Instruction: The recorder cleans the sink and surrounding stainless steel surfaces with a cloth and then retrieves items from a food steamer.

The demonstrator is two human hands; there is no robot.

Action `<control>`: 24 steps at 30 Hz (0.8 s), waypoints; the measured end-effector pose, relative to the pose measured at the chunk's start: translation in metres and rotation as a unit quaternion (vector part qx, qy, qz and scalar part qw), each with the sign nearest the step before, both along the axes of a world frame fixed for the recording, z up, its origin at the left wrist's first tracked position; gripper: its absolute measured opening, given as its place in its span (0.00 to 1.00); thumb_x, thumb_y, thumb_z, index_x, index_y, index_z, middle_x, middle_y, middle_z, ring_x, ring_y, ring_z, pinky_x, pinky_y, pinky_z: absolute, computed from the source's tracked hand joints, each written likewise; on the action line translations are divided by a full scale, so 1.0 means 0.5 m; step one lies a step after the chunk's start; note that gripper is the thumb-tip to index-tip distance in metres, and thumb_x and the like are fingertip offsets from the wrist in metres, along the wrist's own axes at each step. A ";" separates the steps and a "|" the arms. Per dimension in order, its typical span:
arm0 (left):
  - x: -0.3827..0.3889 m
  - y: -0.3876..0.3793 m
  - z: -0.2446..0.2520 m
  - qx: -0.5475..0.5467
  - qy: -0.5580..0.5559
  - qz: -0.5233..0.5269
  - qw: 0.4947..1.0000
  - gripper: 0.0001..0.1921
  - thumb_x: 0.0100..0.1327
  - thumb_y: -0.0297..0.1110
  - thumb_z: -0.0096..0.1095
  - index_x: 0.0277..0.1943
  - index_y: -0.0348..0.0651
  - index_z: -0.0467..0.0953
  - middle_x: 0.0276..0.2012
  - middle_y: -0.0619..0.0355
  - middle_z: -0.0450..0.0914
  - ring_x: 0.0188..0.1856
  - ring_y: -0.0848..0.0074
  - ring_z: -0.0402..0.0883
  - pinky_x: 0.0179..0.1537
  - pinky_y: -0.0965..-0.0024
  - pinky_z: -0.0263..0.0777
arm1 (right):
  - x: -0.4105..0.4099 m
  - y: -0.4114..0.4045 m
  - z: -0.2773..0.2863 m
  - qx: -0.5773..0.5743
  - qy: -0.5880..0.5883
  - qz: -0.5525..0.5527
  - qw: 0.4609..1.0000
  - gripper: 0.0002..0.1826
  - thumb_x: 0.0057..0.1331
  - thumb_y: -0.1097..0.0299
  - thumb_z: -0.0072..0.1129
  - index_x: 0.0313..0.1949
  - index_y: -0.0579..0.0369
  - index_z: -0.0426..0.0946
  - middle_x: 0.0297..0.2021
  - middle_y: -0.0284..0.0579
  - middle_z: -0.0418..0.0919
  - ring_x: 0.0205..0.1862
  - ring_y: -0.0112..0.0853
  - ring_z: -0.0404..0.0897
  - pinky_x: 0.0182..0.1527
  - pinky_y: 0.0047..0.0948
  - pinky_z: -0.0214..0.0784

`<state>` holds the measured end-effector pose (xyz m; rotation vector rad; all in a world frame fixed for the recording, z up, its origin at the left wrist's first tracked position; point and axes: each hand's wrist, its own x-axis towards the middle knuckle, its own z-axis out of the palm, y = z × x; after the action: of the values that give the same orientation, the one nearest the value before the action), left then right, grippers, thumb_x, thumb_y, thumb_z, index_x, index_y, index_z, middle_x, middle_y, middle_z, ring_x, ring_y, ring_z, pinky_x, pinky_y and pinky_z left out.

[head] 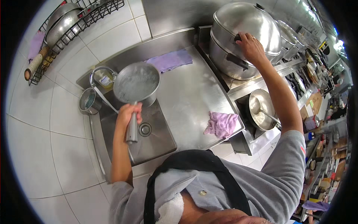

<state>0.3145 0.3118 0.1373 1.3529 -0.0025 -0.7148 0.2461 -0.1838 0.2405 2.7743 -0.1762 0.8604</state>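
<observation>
My left hand (128, 116) grips the thick handle of a deep metal saucepan (150, 100). The pan is held over the stainless steel sink (159, 137), and cloudy, bubbly water (137, 81) shows inside it. A curved chrome faucet (93, 75) stands just left of the pan. On the far right, my right hand (250, 47) is closed around a black side handle (237, 38) high on a large lidded metal steamer pot (223, 60). That pot rests on the stove, its domed lid (249, 19) in place. Whatever the pot contains is hidden.
A crumpled purple cloth (221, 124) lies at the steel counter's front corner, a folded one (170, 60) at its back. A wok (261, 123) with a ladle (256, 106) sits on the near burner. A small metal pot (90, 100) stands left, below a black wire rack (70, 33).
</observation>
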 end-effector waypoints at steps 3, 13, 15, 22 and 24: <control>0.048 -0.116 0.042 -0.055 -0.029 -0.053 0.997 0.08 0.54 0.29 0.59 0.32 0.33 0.72 0.19 0.57 0.69 0.17 0.76 0.69 0.17 0.73 0.64 | 0.004 -0.031 0.044 0.000 -0.011 0.008 1.000 0.17 0.67 0.57 0.44 0.49 0.55 0.66 0.41 0.54 0.74 0.43 0.48 0.75 0.44 0.43 0.66; 0.179 -0.504 0.160 0.035 -0.151 -0.159 0.975 0.08 0.57 0.30 0.54 0.25 0.36 0.70 0.18 0.59 0.70 0.17 0.77 0.70 0.22 0.75 0.65 | 0.028 -0.142 0.226 0.016 -0.072 0.009 0.997 0.17 0.68 0.55 0.41 0.42 0.57 0.69 0.38 0.53 0.76 0.41 0.50 0.75 0.41 0.44 0.66; 0.201 -0.581 0.188 0.088 -0.183 -0.185 0.962 0.09 0.57 0.30 0.53 0.23 0.38 0.70 0.18 0.57 0.72 0.17 0.75 0.71 0.22 0.73 0.66 | 0.032 -0.152 0.234 0.018 -0.033 0.020 0.999 0.18 0.68 0.55 0.41 0.42 0.58 0.70 0.37 0.54 0.76 0.41 0.49 0.75 0.42 0.45 0.66; 0.244 -0.805 0.237 0.276 -0.280 -0.133 0.910 0.05 0.50 0.27 0.58 0.25 0.34 0.73 0.19 0.54 0.74 0.18 0.73 0.74 0.20 0.68 0.69 | 0.036 -0.144 0.257 0.044 0.038 -0.050 0.997 0.11 0.62 0.62 0.46 0.37 0.49 0.76 0.41 0.51 0.76 0.42 0.43 0.76 0.40 0.44 0.69; 0.270 -0.836 0.231 0.366 -0.369 -0.127 0.845 0.12 0.52 0.34 0.56 0.33 0.31 0.78 0.29 0.48 0.80 0.27 0.67 0.81 0.29 0.65 0.73 | 0.035 -0.141 0.252 -0.004 0.032 -0.015 0.999 0.11 0.62 0.62 0.46 0.36 0.50 0.77 0.39 0.51 0.76 0.42 0.43 0.76 0.40 0.43 0.69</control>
<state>0.4493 -0.1061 0.2529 2.3395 -0.5891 -0.3618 0.2635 -0.2543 0.3663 2.7811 -0.2014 0.7629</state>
